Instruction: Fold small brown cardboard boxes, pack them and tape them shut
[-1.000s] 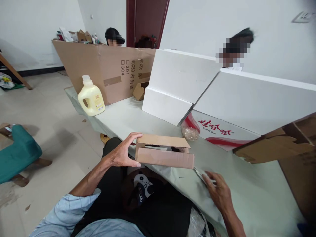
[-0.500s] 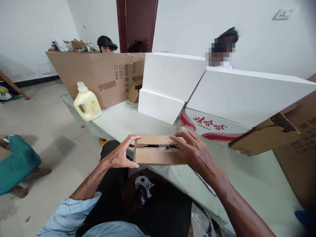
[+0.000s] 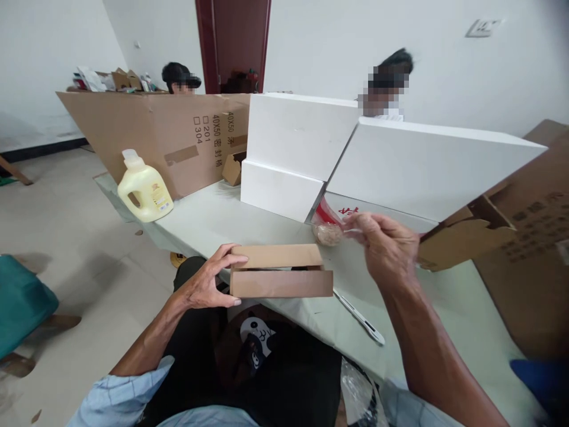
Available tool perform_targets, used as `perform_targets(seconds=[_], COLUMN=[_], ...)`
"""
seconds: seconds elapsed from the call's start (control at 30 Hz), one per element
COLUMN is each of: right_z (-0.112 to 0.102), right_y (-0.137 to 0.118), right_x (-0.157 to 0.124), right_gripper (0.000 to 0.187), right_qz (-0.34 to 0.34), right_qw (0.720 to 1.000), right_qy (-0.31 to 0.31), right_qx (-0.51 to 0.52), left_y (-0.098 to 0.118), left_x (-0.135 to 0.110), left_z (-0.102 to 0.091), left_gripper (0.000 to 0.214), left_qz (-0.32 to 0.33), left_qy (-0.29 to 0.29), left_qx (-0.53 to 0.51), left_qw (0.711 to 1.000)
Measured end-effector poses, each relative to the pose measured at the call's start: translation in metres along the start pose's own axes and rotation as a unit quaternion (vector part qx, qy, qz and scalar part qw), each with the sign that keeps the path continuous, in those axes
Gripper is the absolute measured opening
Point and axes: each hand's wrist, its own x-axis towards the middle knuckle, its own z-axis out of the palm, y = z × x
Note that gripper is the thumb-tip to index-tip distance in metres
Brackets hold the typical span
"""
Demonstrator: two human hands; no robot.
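My left hand [image 3: 211,281] grips the left end of a small brown cardboard box [image 3: 282,284], fingers on its top edge and thumb underneath. A long gap runs along the box's near side, with something dark and pale inside that I cannot make out. To the right of the box, my right hand [image 3: 386,240] is raised with its fingers pinched on a bit of clear plastic [image 3: 351,232]. Close behind that sits a crumpled clear plastic wad [image 3: 328,233]; whether the two are joined is unclear. A white utility knife [image 3: 362,320] lies on the table below my right hand.
White boxes [image 3: 302,136] stand stacked across the table [image 3: 200,222]. Large brown cartons [image 3: 151,127] flank them, and an open carton flap [image 3: 466,243] juts out at right. A yellow jug [image 3: 144,190] stands at left. Two people sit behind the boxes.
My right hand has left the box and moved up and right, with clear plastic in its fingers. The knife has come into full view. My left hand keeps its hold on the box.
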Motion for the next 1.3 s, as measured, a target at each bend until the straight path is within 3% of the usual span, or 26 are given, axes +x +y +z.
perform_targets(seconds=[0.03, 0.1, 0.27, 0.4, 0.63, 0.77, 0.87, 1.03, 1.13, 1.23, 1.3], right_z=[-0.010, -0.026, -0.044, -0.046, -0.046, -0.046, -0.048, -0.055, -0.056, -0.054, -0.053], right_y=[0.013, 0.046, 0.131, 0.163, 0.180, 0.183, 0.184, 0.187, 0.192, 0.200, 0.204], right_x=[0.009, 0.021, 0.023, 0.035, 0.083, 0.090, 0.089, 0.089, 0.083, 0.069, 0.059], right_gripper=[0.035, 0.038, 0.047, 0.046, 0.033, 0.037, 0.038, 0.041, 0.037, 0.032, 0.030], right_qz=[0.000, -0.015, -0.068, -0.078, -0.081, -0.091, -0.099, -0.102, -0.097, -0.082, -0.065], right_qw=[0.998, 0.990, 0.949, 0.918, 0.860, 0.840, 0.834, 0.837, 0.848, 0.869, 0.888], right_qy=[0.054, 0.098, 0.086, 0.054, 0.034, 0.027, 0.020, 0.020, 0.014, 0.008, 0.018], right_qx=[-0.025, -0.097, -0.295, -0.384, -0.503, -0.534, -0.542, -0.536, -0.521, -0.487, -0.455], left_y=[-0.002, -0.006, -0.008, -0.005, -0.001, -0.010, -0.025, -0.051, -0.059, -0.050, -0.031], left_x=[-0.002, -0.005, -0.008, -0.008, -0.008, -0.004, 0.010, 0.046, 0.062, 0.067, 0.065], left_z=[0.000, 0.001, 0.003, 0.002, 0.001, -0.003, -0.012, -0.026, -0.029, -0.031, -0.029], left_gripper=[0.089, 0.091, 0.091, 0.092, 0.093, 0.090, 0.083, 0.079, 0.083, 0.082, 0.078], left_qz=[-0.002, -0.001, -0.005, -0.014, -0.029, -0.034, -0.052, -0.082, -0.104, -0.086, -0.045], left_qy=[0.005, 0.011, 0.012, 0.007, -0.002, 0.021, 0.069, 0.180, 0.193, 0.207, 0.251], left_qx=[0.005, 0.012, 0.022, 0.036, 0.046, 0.037, 0.011, -0.007, 0.022, 0.091, 0.166], left_qw=[1.000, 1.000, 1.000, 0.999, 0.999, 0.999, 0.996, 0.980, 0.975, 0.970, 0.952])
